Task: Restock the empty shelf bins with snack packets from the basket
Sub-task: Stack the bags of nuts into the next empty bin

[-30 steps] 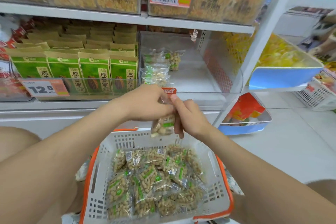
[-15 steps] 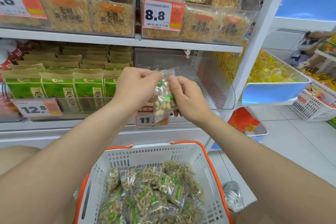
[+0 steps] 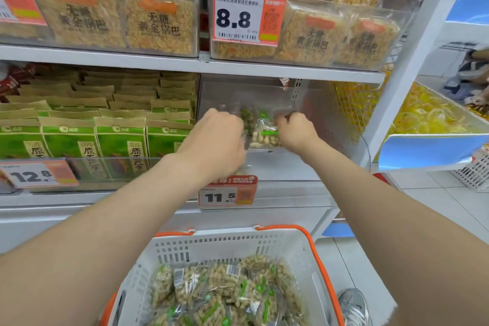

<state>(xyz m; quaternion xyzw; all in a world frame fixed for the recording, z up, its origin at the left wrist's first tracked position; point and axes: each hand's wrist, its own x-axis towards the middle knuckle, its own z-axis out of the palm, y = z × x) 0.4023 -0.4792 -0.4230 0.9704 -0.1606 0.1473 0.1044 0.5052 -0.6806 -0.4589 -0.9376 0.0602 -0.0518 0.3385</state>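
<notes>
A clear snack packet point(image 3: 264, 135) of pale nuts with a green label hangs inside the clear shelf bin point(image 3: 312, 119). My left hand point(image 3: 217, 140) grips its left edge and my right hand point(image 3: 295, 130) pinches its upper right corner. More packets point(image 3: 247, 114) of the same kind stand behind it in the bin, partly hidden by my hands. Below, a white basket point(image 3: 238, 243) with orange handles holds several identical packets point(image 3: 225, 286).
Green and brown bags point(image 3: 92, 137) fill the bin to the left. Rice-crisp packs point(image 3: 158, 21) sit on the shelf above. Price tags read 11.5 point(image 3: 227, 194) and 8.8 point(image 3: 247, 17). A blue bin of yellow snacks point(image 3: 428, 119) stands at the right.
Both hands lifted the packet from above the basket up and forward into the clear bin. The view tilted upward toward the shelf.
</notes>
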